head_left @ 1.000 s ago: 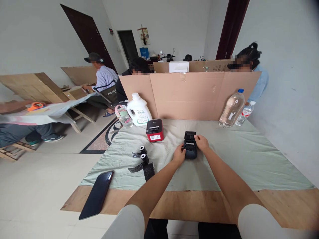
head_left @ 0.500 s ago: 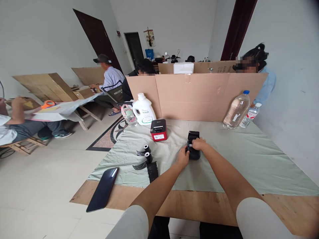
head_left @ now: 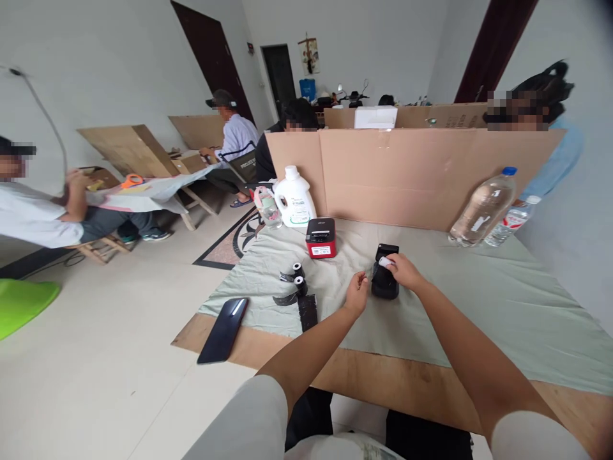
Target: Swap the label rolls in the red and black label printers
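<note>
The right fingers [head_left: 393,258] pinch a white piece [head_left: 384,261] over the black device [head_left: 385,286]

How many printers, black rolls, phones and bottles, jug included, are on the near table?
Printers: 2 (black printer, red printer)
Black rolls: 2 (far roll, near roll)
Phones: 1 (dark phone)
Bottles: 4 (white jug, pink-topped bottle, big bottle, small bottle)
Total: 9

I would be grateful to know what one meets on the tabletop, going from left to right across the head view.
Dark phone, pink-topped container, red-and-black box, left hand, black device, blue-capped bottle.
</note>
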A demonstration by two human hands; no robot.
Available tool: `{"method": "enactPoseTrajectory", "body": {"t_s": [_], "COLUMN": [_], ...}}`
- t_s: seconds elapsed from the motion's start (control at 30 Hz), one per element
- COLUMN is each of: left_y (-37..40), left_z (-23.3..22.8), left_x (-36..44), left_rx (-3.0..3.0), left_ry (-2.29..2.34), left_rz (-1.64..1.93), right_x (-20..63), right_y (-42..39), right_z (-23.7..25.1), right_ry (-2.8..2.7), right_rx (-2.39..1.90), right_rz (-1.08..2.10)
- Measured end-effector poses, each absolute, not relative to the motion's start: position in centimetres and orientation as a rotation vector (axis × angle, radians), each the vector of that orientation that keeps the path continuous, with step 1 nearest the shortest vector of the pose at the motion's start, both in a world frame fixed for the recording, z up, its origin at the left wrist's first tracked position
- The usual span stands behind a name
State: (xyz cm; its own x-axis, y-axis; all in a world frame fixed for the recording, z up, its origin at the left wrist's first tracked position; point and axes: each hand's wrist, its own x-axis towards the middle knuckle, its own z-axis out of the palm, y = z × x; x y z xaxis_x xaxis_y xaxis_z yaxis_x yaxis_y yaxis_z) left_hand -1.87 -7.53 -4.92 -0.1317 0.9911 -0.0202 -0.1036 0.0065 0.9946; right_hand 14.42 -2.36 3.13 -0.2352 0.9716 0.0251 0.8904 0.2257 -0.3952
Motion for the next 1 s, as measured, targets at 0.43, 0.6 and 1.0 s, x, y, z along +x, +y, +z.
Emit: {"method": "enactPoseTrajectory", "body": {"t_s": [0.43,0.6,1.0], "left_y": [-16.9,-17.0,-13.7], "left_z": [-0.4,3.3,5.0], "left_x": [-11.9,-18.7,-21.4], "left_rx": [1.325,1.828,1.728], "left_ry": [1.46,2.145,2.392], "left_rz": [1.014,0.443,0.277], "right_x": [7.5,8.1,8.9], "right_y": [-15.0,-15.7,-16.2], "right_z": [-3.0,-4.2,-4.3], "right_ry": [-1.721,-1.75,-1.764], "right_rx": [-1.109,-1.234,-1.286], "right_rz": [1.427,1.398,1.363]}}
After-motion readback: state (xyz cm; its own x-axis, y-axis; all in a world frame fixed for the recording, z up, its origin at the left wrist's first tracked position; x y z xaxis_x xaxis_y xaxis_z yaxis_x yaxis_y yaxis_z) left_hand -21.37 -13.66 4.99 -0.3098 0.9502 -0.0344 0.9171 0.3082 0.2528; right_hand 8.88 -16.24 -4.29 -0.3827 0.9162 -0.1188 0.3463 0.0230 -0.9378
